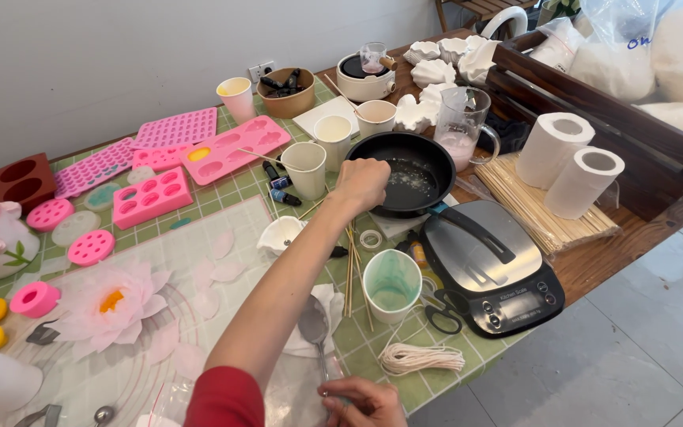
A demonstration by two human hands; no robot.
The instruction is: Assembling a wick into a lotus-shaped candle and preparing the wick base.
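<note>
Two hands work over the table (594,269). At centre frame, the left hand (363,182) is curled into a loose fist at the near rim of a black frying pan (405,175) holding pale residue; what it grips cannot be told. At bottom centre, the right hand (361,402) pinches a spoon (314,328) by its handle. Just right of the forearm stand wooden sticks (351,273) and a green-stained paper cup (391,283); a kitchen scale (490,269) lies beyond, partly under the pan's handle.

Around the black pan (413,178) room is tight: paper cups (306,168) crowd its nine o'clock, a glass measuring jug (465,126) its one o'clock, the kitchen scale (490,269) its five o'clock. A gap opens at seven o'clock, over the green mat (239,190), narrowed by loose wooden sticks (351,269) and a teal-stained cup (391,285).
</note>
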